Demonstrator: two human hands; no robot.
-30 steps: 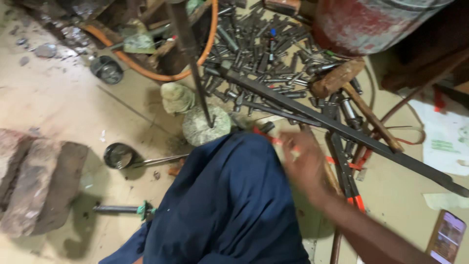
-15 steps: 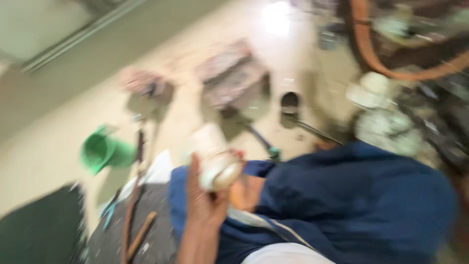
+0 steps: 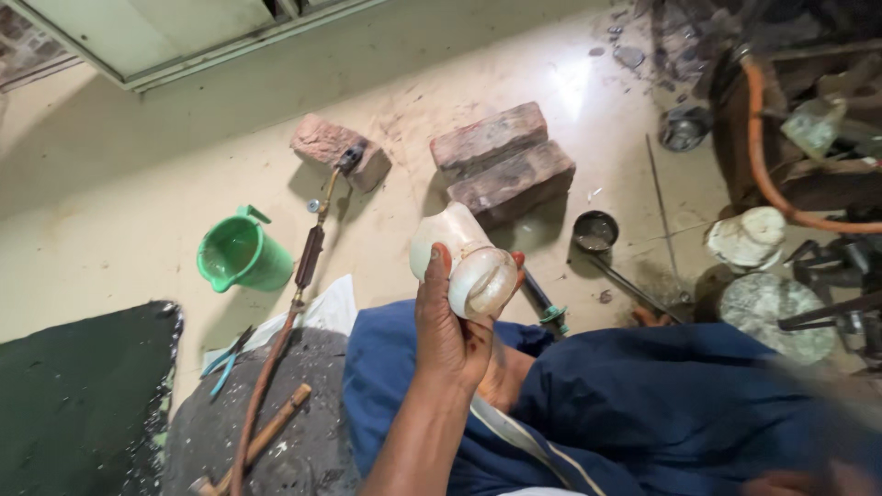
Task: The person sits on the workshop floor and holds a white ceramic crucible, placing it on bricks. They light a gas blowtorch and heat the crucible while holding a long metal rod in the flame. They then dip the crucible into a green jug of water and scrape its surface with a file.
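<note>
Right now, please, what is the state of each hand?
Left hand: closed around a whitish translucent plastic bottle, held up with its base toward the camera.
Right hand: only a blurred edge shows at the bottom; open or closed cannot be told.

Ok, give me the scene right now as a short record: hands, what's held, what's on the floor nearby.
left hand: raised, fingers wrapped around a white plastic bottle
right hand: blurred at the lower right edge, cannot tell its grip
lap: blue cloth
floor left: green jug, torch with hose, blue pliers
floor ahead: bricks, small metal ladle
</note>
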